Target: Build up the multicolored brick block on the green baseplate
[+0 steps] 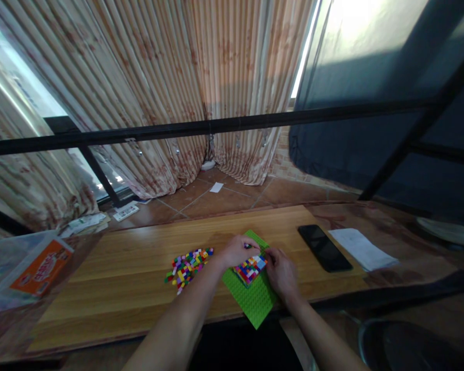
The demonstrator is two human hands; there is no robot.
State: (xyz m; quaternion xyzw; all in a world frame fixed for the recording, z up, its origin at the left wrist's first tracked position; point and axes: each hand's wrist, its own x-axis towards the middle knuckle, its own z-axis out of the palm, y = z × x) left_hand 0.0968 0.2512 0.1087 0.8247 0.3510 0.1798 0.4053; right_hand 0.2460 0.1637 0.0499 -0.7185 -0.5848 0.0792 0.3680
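Left hand (239,251) & right hand (281,273) are bent over the green baseplate (255,309), close tog. but w/ a small gap btwn them. L fingers are curled in w/ the tips near the thumb, at the far edge of the multicolor brick patch (250,270); R fingers are half bent, tips at the patch's right-hand corner. Can't tell from here if either one is pinching a brick, since the tips are tiny & partly hidden. Baseplate lies slantwise on the wooden desk (119,278), near corner reaching the front edge; patch sits on its mid part, mostly white, red, blue & orange. Only real lettering I can spot: the clear plastic tub (7,255) at far left has an orange label (42,265) w/ big white characters, too blurry to read, plus smaller print, also illegible. White booklet (126,212) on the tiled floor has dark marks, can't make them out. Loose brick pile (187,268) is spread on the desk just left of the L forearm, mixed colors incl. yellow, pink, green, purple. Black phone (325,247) lies flat to the right, screen dark, no brand visible; white papers (361,249) next to it, any writing too faint.
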